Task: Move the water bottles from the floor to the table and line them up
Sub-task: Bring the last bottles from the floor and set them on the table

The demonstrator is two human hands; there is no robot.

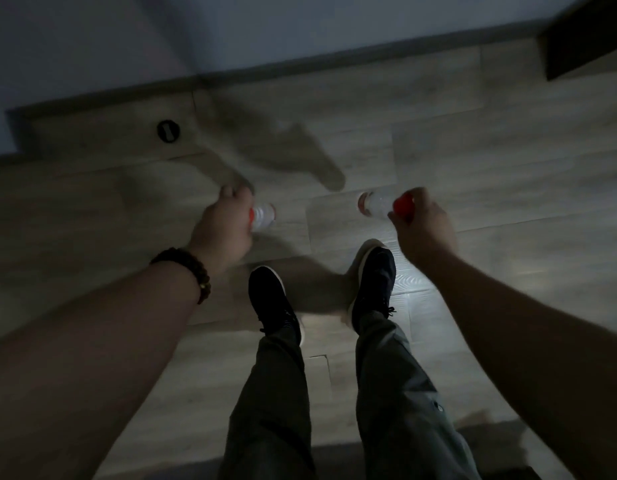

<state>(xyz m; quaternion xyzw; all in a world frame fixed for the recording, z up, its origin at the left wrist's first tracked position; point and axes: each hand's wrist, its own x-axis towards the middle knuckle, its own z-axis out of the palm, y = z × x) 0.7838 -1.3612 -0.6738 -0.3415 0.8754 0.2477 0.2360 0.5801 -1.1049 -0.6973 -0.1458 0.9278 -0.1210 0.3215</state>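
Head view, dim room, looking down: the left hand (224, 230) has its fingers (230, 194) wrapped round the left-hand bottle (263, 216), whose clear body pokes out just beyond them. The right hand (421, 230) pinches the red cap of the right-hand bottle (378, 206), whose body points toward the other hand. Both are low over the wooden floor (473, 150), touching it or not I cannot tell; no table shows, so carrying and lining up seem wholly ahead.
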